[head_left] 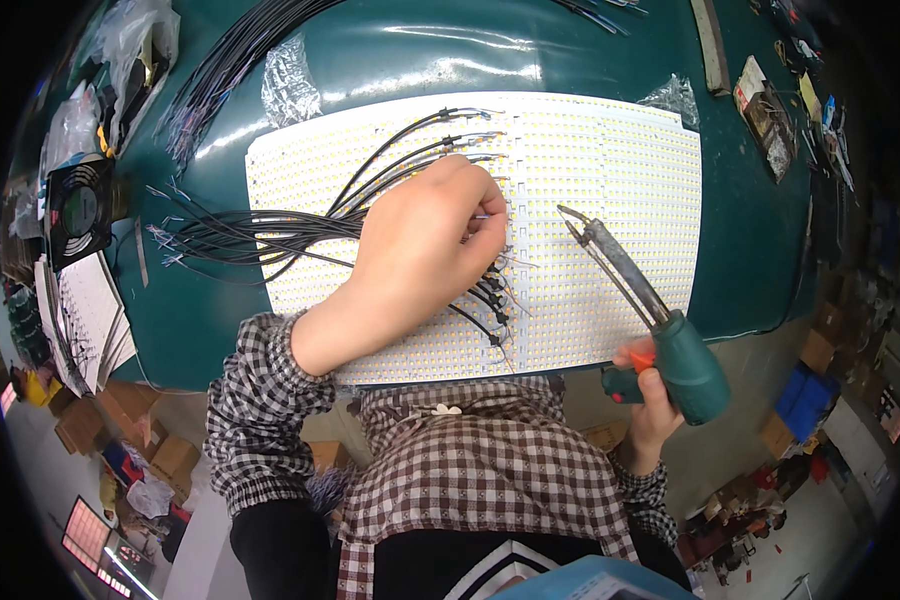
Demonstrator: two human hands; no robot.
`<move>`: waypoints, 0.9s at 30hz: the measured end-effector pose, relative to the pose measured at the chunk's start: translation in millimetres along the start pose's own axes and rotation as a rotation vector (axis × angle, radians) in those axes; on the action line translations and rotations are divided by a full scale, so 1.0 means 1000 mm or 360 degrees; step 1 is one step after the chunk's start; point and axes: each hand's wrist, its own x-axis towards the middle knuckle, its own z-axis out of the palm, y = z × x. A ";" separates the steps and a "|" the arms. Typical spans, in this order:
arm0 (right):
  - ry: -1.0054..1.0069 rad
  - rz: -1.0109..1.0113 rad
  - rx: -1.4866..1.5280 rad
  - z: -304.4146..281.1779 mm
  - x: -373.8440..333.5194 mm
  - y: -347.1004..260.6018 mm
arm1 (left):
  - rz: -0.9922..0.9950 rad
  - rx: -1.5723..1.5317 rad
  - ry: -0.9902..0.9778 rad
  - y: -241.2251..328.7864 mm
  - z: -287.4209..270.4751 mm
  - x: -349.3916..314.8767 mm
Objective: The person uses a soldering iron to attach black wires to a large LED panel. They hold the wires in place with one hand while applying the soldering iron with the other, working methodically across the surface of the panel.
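Note:
A white panel [620, 150] covered with rows of small yellowish LEDs lies on the green table. My left hand [410, 230] reaches over its middle, thumb and finger pinched together at a row of wire ends; what they pinch is hidden. Black cables [270, 228] run from under this hand to the left, with thin bare or coloured ends. More cable ends lie along the same column above and below the hand. In my right hand [656, 410], closed round the grip, is a green soldering gun [694, 365] with an orange-red trigger. Its tip hovers over the panel, right of the cable column.
A large bundle of black cables [205, 95] lies at the back left. A black fan [80, 212] and papers [95, 320] sit at the left edge. Clear plastic [290, 82] lies behind the panel. A worn box-like item [765, 115] is at the far right.

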 end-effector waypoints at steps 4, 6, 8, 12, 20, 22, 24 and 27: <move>-0.0018 0.0012 -0.0015 -0.001 -0.001 0.001 | 0.0061 -0.0035 0.0063 -0.001 0.003 -0.006; -0.0020 0.0021 -0.0031 0.001 -0.002 0.000 | 0.0114 0.0048 0.0042 0.000 0.002 -0.003; -0.0054 -0.0024 -0.0101 -0.001 -0.002 0.001 | 0.0109 0.0035 0.0036 0.000 0.001 -0.001; -0.0103 -0.0030 -0.0233 -0.007 -0.004 0.006 | 0.0089 -0.0018 0.0052 0.000 -0.001 -0.003; -0.0148 -0.0099 -0.0324 -0.007 -0.002 0.008 | 0.0169 0.0058 0.0110 -0.001 0.005 -0.004; -0.0131 -0.0099 -0.0320 -0.006 -0.002 0.008 | 0.0181 0.0047 0.0136 -0.003 0.006 -0.005; -0.0127 -0.0087 -0.0290 -0.004 -0.001 0.006 | 0.0192 0.0052 0.0154 -0.003 0.008 -0.005; -0.0132 -0.0085 -0.0299 -0.003 -0.002 0.005 | 0.0203 0.0170 0.0112 -0.001 0.006 -0.005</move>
